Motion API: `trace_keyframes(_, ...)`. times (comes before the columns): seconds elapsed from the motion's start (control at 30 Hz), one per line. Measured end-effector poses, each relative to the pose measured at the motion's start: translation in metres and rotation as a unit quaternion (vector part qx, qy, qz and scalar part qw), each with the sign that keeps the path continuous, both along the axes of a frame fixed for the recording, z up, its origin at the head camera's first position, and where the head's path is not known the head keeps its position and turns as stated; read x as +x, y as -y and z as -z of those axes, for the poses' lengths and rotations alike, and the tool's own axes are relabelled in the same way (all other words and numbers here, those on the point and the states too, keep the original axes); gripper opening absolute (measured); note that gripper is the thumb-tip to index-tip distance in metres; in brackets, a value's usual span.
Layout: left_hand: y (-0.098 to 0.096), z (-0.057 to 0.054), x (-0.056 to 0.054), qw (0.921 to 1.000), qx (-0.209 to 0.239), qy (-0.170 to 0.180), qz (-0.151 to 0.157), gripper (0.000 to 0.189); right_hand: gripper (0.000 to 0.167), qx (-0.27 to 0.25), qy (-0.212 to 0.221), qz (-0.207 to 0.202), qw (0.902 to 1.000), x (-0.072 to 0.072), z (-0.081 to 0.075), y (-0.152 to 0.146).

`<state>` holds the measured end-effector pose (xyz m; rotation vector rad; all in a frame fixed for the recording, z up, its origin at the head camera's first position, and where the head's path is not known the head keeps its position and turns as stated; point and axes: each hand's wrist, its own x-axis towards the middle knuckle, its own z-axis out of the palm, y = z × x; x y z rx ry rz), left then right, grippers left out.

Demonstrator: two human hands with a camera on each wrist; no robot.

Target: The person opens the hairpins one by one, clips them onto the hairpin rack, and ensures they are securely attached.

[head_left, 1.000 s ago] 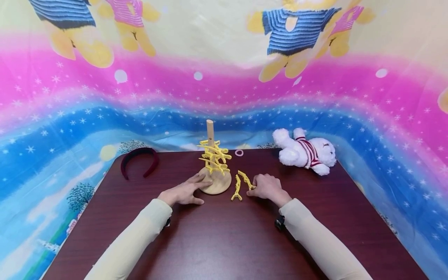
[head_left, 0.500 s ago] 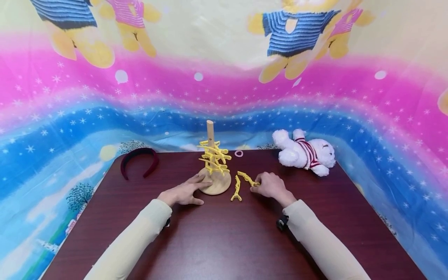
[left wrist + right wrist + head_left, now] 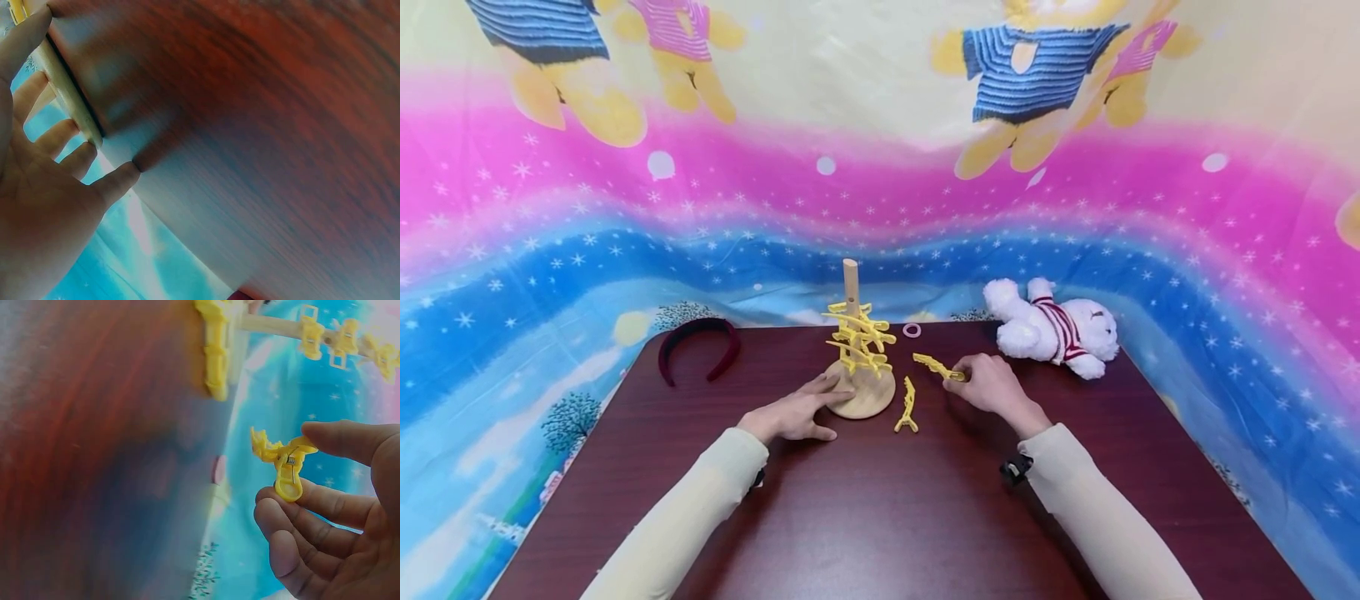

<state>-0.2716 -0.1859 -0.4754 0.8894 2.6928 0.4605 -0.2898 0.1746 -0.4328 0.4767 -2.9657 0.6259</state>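
Observation:
My right hand pinches the handle end of a yellow alligator hair clip between thumb and fingers. The right wrist view shows the clip's spring and its two handle tabs, with the thumb on one and a finger on the other. Another yellow hair clip lies on the table between that hand and a round wooden base. From the base rises a wooden post with several yellow clips attached. My left hand, fingers spread, rests at the base's left side, its fingertips on the wood.
A dark red headband lies at the back left of the brown table. Behind the stand is a small pink ring. At the back right lies a white teddy bear in a striped top. A printed curtain surrounds the table.
My right hand has lifted its hair clip off the table and moved slightly right and away from me. The left hand has stayed on the base.

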Motion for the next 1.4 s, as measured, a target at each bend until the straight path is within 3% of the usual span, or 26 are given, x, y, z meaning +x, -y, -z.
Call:
trace_keyframes(0.27,0.0,0.0,0.0,1.0,-0.001,-0.001,0.0,0.075,0.03,-0.016,-0.053,-0.017,0.9983,0.003,-0.023,0.001)
trace_keyframes(0.63,-0.001,0.0,0.001,1.0,-0.007,0.001,-0.001,0.075,0.026,-0.037,-0.069,-0.037,0.9962,0.012,-0.055,0.006)
trace_keyframes(1.03,0.0,0.001,0.0,1.0,-0.001,0.004,-0.002,0.075,0.022,-0.051,-0.119,-0.073,0.9889,0.019,-0.085,0.017)
trace_keyframes(1.4,-0.001,-0.002,0.001,0.9999,0.001,0.01,-0.005,0.074,0.029,-0.066,-0.113,-0.08,0.9882,0.025,-0.105,0.038)
